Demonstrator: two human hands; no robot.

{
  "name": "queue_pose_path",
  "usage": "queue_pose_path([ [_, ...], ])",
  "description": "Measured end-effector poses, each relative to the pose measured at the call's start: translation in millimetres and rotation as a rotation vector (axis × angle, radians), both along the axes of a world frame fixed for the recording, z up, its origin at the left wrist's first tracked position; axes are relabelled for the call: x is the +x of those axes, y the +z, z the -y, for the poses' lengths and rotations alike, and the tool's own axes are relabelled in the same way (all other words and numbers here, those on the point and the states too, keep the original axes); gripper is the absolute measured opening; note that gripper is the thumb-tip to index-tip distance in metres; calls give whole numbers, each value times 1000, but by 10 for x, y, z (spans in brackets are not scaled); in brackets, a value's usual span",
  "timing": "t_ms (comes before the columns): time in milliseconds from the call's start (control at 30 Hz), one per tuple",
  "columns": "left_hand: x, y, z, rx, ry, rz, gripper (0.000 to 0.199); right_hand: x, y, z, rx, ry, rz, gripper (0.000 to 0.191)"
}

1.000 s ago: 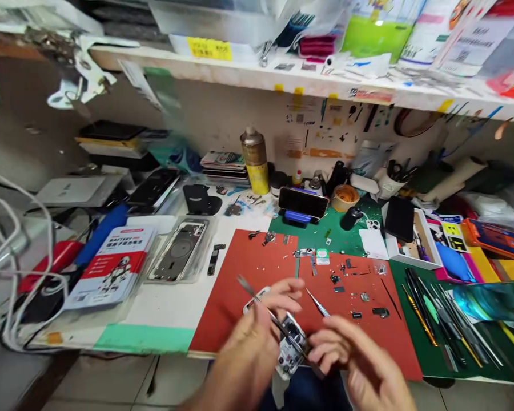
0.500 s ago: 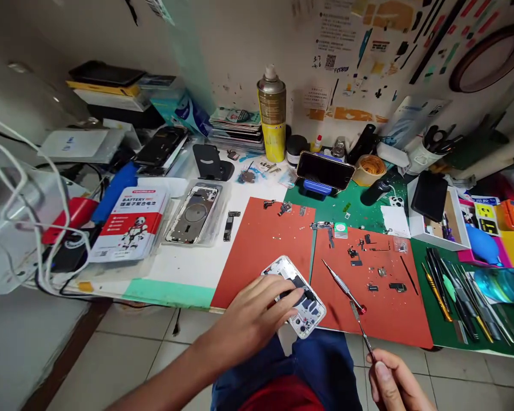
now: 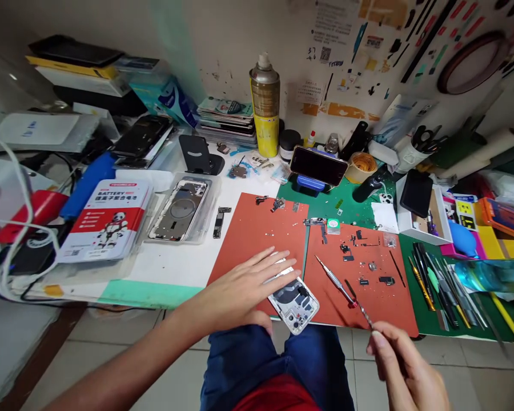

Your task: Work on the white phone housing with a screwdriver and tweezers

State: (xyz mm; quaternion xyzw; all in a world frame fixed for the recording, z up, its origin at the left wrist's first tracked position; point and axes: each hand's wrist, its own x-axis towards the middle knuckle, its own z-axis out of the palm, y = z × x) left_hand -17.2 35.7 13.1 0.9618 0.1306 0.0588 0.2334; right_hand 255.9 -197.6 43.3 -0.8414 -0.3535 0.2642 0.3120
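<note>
An opened white phone housing (image 3: 297, 305) lies at a slant on the near edge of the red mat, its camera end toward me. My left hand (image 3: 251, 291) is open over the upper part of it, fingers stretched and spread; I cannot tell how firmly they touch it. The thumb points down past the mat's edge. My right hand (image 3: 400, 357) pinches a thin metal pry tool (image 3: 364, 313) by its handle, its flat tip raised over the mat. Below that tip rests a silver screwdriver (image 3: 334, 279) with a red end cap.
The red mat (image 3: 257, 240) carries small phone parts and several screws. A second phone frame (image 3: 180, 208) sits in a clear tray beside a battery box (image 3: 107, 220) and logic board (image 3: 220, 222). Tweezers and drivers (image 3: 441, 291) lie right. A spray can (image 3: 265, 108) stands behind.
My left hand has opened, its fingers spreading and moving toward the upper end of the phone housing. The right hand still holds the pry tool. The camera view has shifted to the right.
</note>
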Motion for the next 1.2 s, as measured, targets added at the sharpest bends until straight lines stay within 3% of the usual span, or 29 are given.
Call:
queue_pose_path([
  [233, 13, -81, 122, 81, 84, 52, 80, 540, 374, -1018, 224, 194, 636, 40],
  [333, -13, -154, 199, 147, 129, 118, 82, 720, 610, -1591, 116, 222, 1036, 44],
  [500, -40, -215, 219, 201, 138, 162, 88, 875, 1009, -2641, -13, 334, 1164, 35],
  [633, -77, -187, 214, 228, 136, 196, 89, 873, 1140, -3198, -95, 454, 1193, 35],
  [733, -138, -169, 209, 169, 192, 258, 54, 875, 1150, -3365, -145, 506, 1205, 35],
  [767, -164, -174, 208, 156, 229, 278, 50, 880, 1147, -3389, -155, 517, 1209, 35],
  [833, -217, -209, 210, 163, 298, 306, 71, 889, 1140, -3413, -169, 537, 1218, 35],
  [900, -262, -266, 214, 186, 329, 323, 79, 891, 1138, -3429, -177, 557, 1228, 34],
  [1067, -298, -342, 199, 144, 283, 318, 59, 854, 1154, -3503, -211, 567, 1254, 33],
  [1200, -249, -240, 206, 132, 301, 314, 49, 841, 1161, -3565, -182, 567, 1259, 28],
])
